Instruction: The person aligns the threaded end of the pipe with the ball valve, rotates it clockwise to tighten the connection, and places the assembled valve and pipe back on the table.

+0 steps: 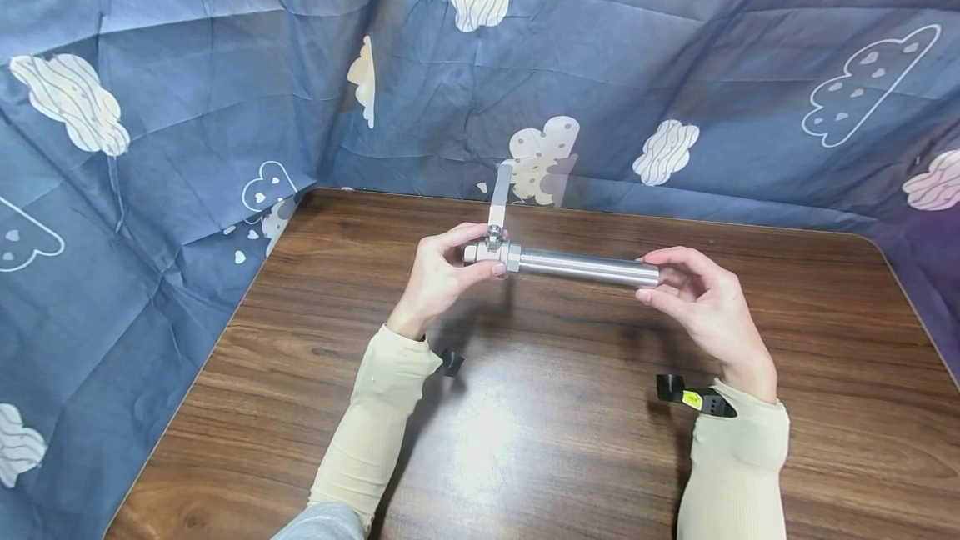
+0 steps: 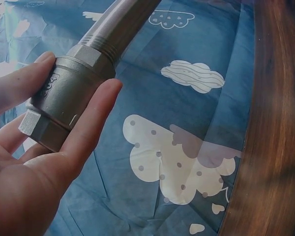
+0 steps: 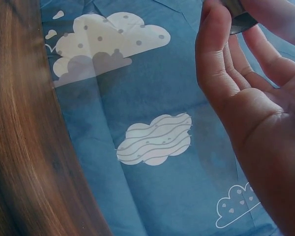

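Note:
A metal ball valve [image 1: 489, 253] with its lever handle [image 1: 501, 194] pointing up and away is joined to a long steel pipe [image 1: 588, 267]. My left hand [image 1: 442, 272] grips the valve body between thumb and fingers. At the pipe's far right end, my right hand [image 1: 705, 298] pinches the tube between thumb and fingers. Threads show where the pipe [image 2: 123, 24] enters the hex collar of the valve [image 2: 64, 93] in the left wrist view. Only the open end of the pipe [image 3: 241, 22] appears in the right wrist view. Both pieces are held above the table.
A brown wood-grain table [image 1: 525, 407] lies beneath the hands. Behind it and along the left hangs a blue cloth [image 1: 420, 65] printed with clouds. Black wrist cameras [image 1: 670, 387] sit at both cuffs.

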`<action>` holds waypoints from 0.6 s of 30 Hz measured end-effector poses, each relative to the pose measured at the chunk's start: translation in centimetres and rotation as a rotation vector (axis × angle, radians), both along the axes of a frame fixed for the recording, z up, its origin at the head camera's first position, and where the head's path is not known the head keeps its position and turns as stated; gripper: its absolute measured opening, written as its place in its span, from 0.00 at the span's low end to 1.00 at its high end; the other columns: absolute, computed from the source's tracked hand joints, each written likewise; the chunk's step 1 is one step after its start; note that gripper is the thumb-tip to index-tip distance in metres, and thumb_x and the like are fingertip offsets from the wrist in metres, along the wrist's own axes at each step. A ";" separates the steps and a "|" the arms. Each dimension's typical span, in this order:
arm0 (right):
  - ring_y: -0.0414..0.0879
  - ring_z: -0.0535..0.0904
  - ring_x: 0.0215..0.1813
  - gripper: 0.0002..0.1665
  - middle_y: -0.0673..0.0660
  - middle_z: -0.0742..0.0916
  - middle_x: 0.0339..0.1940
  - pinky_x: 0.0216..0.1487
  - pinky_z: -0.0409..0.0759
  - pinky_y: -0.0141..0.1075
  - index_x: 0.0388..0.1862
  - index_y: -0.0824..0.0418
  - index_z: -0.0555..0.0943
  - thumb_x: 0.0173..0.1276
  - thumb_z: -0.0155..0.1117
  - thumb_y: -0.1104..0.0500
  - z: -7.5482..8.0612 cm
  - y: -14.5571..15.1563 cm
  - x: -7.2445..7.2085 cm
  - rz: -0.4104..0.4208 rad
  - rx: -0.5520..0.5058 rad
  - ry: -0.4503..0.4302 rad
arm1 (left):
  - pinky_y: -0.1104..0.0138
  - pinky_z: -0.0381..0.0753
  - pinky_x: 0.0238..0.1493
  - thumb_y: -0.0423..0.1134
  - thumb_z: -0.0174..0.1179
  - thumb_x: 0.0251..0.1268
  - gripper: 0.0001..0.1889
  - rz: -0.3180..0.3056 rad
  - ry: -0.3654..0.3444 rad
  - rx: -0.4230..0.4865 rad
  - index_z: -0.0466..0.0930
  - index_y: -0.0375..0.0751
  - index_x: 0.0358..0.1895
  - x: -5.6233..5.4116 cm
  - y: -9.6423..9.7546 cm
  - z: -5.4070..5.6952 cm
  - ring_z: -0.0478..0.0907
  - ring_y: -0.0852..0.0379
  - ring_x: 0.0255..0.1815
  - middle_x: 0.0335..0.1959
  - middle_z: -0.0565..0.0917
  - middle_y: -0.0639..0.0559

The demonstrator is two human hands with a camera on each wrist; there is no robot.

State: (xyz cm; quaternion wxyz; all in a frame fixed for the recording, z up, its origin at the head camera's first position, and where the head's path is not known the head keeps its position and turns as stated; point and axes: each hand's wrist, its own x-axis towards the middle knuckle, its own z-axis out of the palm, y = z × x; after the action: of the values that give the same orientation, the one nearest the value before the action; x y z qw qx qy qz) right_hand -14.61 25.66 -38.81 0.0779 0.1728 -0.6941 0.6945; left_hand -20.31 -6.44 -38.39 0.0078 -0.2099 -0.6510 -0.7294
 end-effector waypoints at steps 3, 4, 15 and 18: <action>0.36 0.85 0.39 0.25 0.50 0.87 0.38 0.38 0.83 0.25 0.52 0.72 0.77 0.53 0.64 0.82 0.0 0.0 0.0 0.018 -0.011 -0.003 | 0.69 0.85 0.39 0.18 0.68 0.45 0.25 -0.003 0.003 0.004 0.78 0.23 0.52 0.0 0.0 0.0 0.80 0.56 0.38 0.45 0.83 0.43; 0.36 0.85 0.38 0.25 0.50 0.87 0.38 0.38 0.83 0.25 0.52 0.72 0.77 0.54 0.63 0.82 0.0 0.0 0.0 0.022 -0.011 -0.004 | 0.70 0.85 0.39 0.18 0.68 0.45 0.25 -0.003 0.005 0.003 0.78 0.23 0.52 0.0 0.0 0.0 0.80 0.56 0.38 0.45 0.83 0.44; 0.37 0.85 0.35 0.23 0.50 0.88 0.34 0.36 0.84 0.27 0.52 0.73 0.76 0.56 0.66 0.78 0.0 0.2 0.1 0.024 0.013 -0.015 | 0.71 0.84 0.39 0.18 0.68 0.45 0.24 -0.001 0.005 0.005 0.79 0.23 0.52 0.1 0.0 0.2 0.80 0.55 0.39 0.44 0.83 0.46; 0.37 0.85 0.34 0.23 0.49 0.88 0.33 0.36 0.84 0.28 0.52 0.74 0.75 0.57 0.65 0.78 0.0 0.2 0.1 0.025 0.028 -0.013 | 0.71 0.84 0.38 0.18 0.68 0.45 0.24 0.001 0.005 0.001 0.79 0.23 0.51 0.1 0.0 0.2 0.79 0.55 0.38 0.44 0.83 0.45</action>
State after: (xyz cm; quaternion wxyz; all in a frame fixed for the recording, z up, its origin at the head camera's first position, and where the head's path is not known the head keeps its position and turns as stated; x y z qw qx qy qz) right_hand -14.55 25.86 -38.85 0.0624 0.1782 -0.7019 0.6868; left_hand -20.21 -6.39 -38.24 0.0102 -0.2114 -0.6507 -0.7293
